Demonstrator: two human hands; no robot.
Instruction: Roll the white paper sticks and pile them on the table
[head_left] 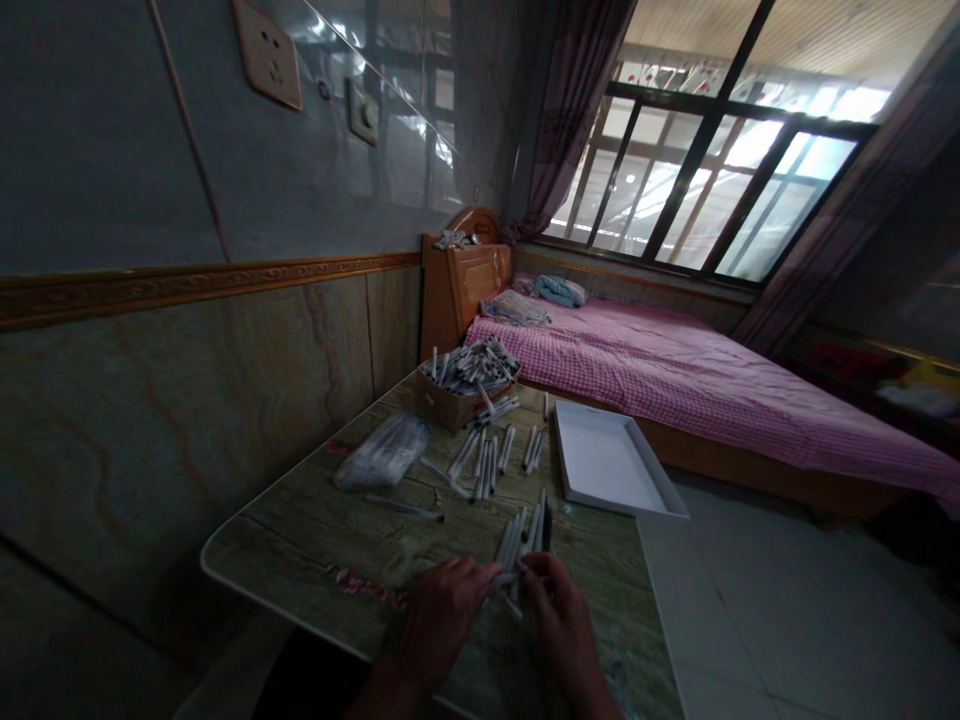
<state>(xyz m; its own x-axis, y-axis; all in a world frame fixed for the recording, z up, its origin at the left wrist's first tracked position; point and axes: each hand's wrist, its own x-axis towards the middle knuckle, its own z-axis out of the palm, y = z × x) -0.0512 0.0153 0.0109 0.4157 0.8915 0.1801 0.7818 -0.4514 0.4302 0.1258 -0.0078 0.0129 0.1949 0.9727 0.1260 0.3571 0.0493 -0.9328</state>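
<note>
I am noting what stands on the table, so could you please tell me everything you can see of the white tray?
The white tray is a shallow rectangular tray with a low raised rim, perhaps card or plastic; the dim light leaves that unclear. It looks empty and lies flat at the table's far right corner, near the bed, its right part seeming to overhang the table's edge. Loose white sticks lie just left of it; whether they touch cannot be told. Neither hand touches it.

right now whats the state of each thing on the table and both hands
left hand: grip closed on pen pieces at the near table edge
right hand: fingers pinching the same pen pieces
cardboard box: open, heaped with pens
white tray: flat on the table, nothing in it
plastic bag: lying on its side, filled
loose pens: scattered mid-table
table: level
</note>
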